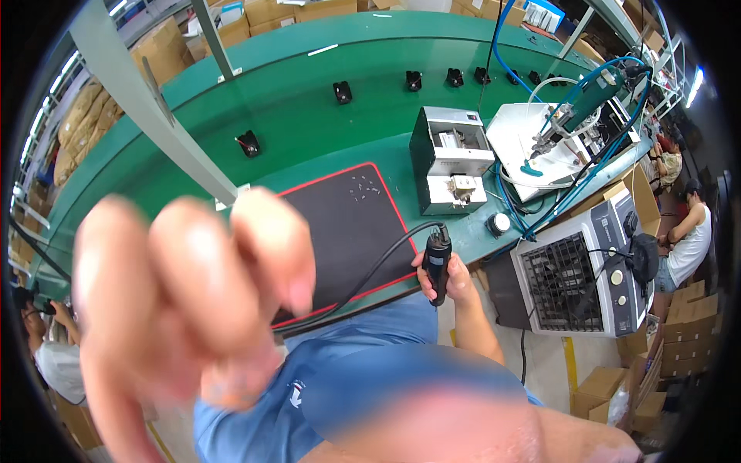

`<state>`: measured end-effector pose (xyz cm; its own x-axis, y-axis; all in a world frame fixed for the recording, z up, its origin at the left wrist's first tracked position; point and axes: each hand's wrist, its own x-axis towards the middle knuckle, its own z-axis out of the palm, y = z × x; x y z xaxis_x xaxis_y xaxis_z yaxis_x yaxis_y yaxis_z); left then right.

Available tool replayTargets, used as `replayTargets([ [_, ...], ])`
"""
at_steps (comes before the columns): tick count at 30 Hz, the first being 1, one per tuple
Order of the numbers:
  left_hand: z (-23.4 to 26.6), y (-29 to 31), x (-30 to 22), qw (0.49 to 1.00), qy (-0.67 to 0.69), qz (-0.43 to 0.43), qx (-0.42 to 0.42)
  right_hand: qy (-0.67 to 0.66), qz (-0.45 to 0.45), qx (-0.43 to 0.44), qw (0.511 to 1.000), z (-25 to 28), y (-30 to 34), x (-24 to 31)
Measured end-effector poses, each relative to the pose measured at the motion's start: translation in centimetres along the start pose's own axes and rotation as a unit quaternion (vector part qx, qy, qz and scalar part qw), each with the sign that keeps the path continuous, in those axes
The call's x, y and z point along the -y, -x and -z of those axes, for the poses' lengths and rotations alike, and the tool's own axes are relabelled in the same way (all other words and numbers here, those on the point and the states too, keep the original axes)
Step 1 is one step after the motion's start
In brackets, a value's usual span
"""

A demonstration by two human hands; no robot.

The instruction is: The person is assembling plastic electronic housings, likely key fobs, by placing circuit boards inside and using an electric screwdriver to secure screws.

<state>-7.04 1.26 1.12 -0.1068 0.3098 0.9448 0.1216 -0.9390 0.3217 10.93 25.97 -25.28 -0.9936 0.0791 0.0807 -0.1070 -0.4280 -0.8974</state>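
My left hand (193, 293) looms large and blurred close to the camera at the left. Its fingers are bent, and motion smear hides whether anything is in them. Lower down, beside the bench edge, my right hand (457, 279) is wrapped round a black corded hand tool (438, 262) held upright. From the tool's top, a black cable (370, 272) curves left across a black mat with a red border (324, 224) and passes behind my left hand. Several tiny light-coloured pieces (364, 187) lie scattered on the mat's far right corner.
Small black parts, one a black block with red wire (248, 144), stand spaced along the green conveyor (301, 116). Right of the mat are a grey box-shaped machine (454, 162), a teal powered driver (590, 100) with blue hoses, and an air cooler (579, 270). A grey post (154, 108) rises at left.
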Motion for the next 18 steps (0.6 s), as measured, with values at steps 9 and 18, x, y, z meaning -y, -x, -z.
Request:
replayTargets([
  [9, -3.6, -1.0, -4.1, 0.995, -0.083, 0.046, -0.001, 0.01, 0.0, 0.013, 1.0, -0.4, -0.2, 0.1],
  [18, -5.0, -1.6, -4.7, 0.991, -0.128, 0.031, 0.033, 0.022, 0.009, 0.031, 0.999, -0.4, -0.4, 0.1],
])
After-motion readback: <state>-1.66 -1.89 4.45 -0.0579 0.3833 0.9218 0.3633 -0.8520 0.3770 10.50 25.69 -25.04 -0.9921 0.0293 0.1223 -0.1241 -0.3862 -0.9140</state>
